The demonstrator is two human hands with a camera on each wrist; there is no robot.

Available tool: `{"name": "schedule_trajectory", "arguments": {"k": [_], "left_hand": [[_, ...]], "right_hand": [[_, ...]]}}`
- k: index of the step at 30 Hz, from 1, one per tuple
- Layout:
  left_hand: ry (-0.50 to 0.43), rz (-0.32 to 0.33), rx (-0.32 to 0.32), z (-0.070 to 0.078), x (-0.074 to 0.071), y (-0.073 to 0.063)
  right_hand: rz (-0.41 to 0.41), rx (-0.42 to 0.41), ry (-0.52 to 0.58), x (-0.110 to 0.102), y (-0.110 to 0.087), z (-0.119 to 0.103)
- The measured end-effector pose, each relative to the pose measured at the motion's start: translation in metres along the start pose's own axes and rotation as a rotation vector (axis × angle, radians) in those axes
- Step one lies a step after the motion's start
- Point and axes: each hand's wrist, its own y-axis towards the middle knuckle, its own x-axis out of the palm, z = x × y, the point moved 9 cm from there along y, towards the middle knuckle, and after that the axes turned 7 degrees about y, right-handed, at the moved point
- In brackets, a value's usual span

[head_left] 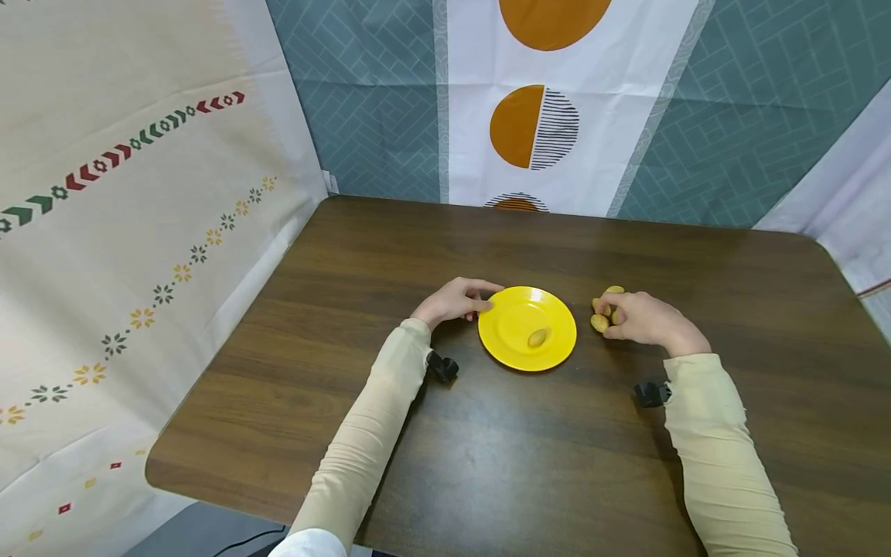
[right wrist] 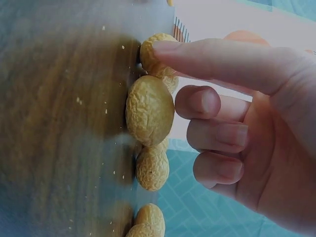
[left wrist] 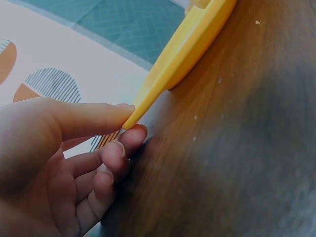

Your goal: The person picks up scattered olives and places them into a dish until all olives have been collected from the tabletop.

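Observation:
A round yellow plate (head_left: 525, 363) lies on the table with one small potato (head_left: 537, 338) on it. My left hand (head_left: 455, 302) pinches the plate's left rim; in the left wrist view the thumb (left wrist: 94, 118) is on top and fingertips (left wrist: 133, 139) are underneath. Right of the plate, my right hand (head_left: 650, 319) is over a cluster of small wrinkled potatoes. Its thumb (right wrist: 207, 55) lies against the topmost potato (right wrist: 153, 52) in the right wrist view, the index finger hidden. Other fingers are curled beside a bigger potato (right wrist: 149, 109).
More potatoes (right wrist: 152, 169) sit close together along the table, one at the far side (head_left: 615, 289). The brown wooden table (head_left: 390, 255) reaches back to a patterned cloth (head_left: 362, 116). Another cloth (head_left: 174, 193) hangs at the left. Both wrists carry black cameras (head_left: 443, 367).

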Motion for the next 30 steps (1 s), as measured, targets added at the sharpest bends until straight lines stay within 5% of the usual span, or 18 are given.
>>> {"name": "schedule_trajectory", "arguments": {"k": [30], "left_hand": [[-0.011, -0.003, 0.002, 0.001, 0.000, -0.001]], "right_hand": [[0.262, 0.048, 0.038, -0.035, -0.008, -0.015]]}}
